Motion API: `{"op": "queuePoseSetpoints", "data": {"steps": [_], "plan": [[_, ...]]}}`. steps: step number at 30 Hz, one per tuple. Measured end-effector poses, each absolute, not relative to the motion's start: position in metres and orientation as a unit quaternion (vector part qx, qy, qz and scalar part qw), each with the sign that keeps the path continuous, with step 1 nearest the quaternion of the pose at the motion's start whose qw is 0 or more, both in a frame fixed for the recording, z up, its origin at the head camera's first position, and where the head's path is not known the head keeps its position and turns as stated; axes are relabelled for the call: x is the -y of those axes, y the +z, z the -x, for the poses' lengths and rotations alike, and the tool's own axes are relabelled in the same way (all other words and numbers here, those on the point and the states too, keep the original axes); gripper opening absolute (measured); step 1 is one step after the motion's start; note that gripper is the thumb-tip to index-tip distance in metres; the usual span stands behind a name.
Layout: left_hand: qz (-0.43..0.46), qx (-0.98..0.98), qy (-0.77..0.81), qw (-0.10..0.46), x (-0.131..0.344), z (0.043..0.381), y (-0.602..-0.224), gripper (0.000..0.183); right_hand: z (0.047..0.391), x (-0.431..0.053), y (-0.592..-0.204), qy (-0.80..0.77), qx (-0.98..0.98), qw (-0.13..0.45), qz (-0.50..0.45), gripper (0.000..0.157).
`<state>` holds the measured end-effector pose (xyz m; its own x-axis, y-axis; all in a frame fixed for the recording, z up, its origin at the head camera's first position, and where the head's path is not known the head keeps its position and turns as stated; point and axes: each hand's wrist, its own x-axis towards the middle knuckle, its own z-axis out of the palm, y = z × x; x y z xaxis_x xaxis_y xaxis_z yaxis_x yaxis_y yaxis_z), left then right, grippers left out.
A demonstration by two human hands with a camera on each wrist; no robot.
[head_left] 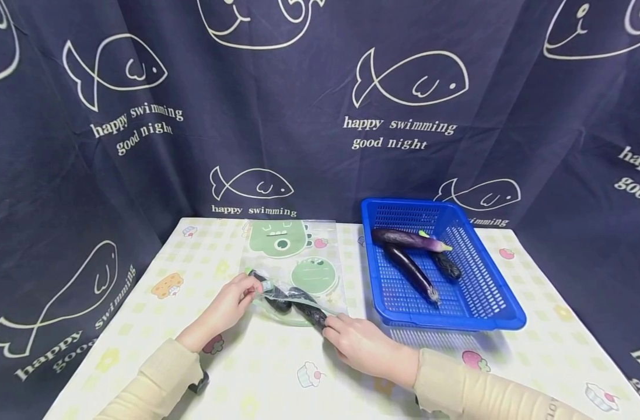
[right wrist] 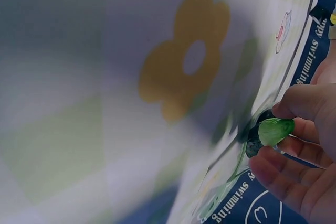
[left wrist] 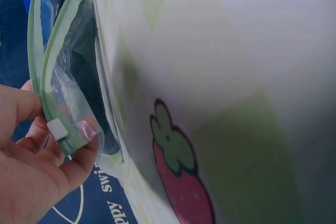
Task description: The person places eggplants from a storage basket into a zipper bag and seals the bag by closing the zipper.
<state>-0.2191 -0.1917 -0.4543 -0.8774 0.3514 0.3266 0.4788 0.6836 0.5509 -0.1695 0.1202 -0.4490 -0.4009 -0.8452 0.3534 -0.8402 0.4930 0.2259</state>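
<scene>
A clear zip bag [head_left: 280, 240] with green cartoon print lies on the table, its mouth towards me. My left hand [head_left: 230, 303] pinches the corner of its green zip edge [left wrist: 52, 61], beside the white slider [left wrist: 58, 128]. One dark, wrinkled long vegetable [head_left: 279, 302] lies inside the bag, near the left hand. My right hand [head_left: 366, 345] holds the near end of a second such vegetable [head_left: 310, 312], whose far part is within the bag mouth. Its bright green stem end [right wrist: 275, 131] shows between thumb and fingers in the right wrist view.
At the right stands a blue plastic basket [head_left: 500, 318]. It holds a purple eggplant [head_left: 404, 238], a darker eggplant [head_left: 410, 271] and a dark wrinkled vegetable [head_left: 446, 265]. A navy curtain [head_left: 320, 116] with fish prints hangs behind the table [head_left: 277, 379].
</scene>
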Motion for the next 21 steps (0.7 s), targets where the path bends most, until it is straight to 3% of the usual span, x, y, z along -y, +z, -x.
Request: {"op": "queuePoseSetpoints", "data": {"steps": [21], "plan": [[0.234,0.910,-0.326,0.101,0.193,0.220,-0.454,0.024,0.177,-0.107,-0.446,-0.026,0.834,0.220,-0.506,0.022]]}}
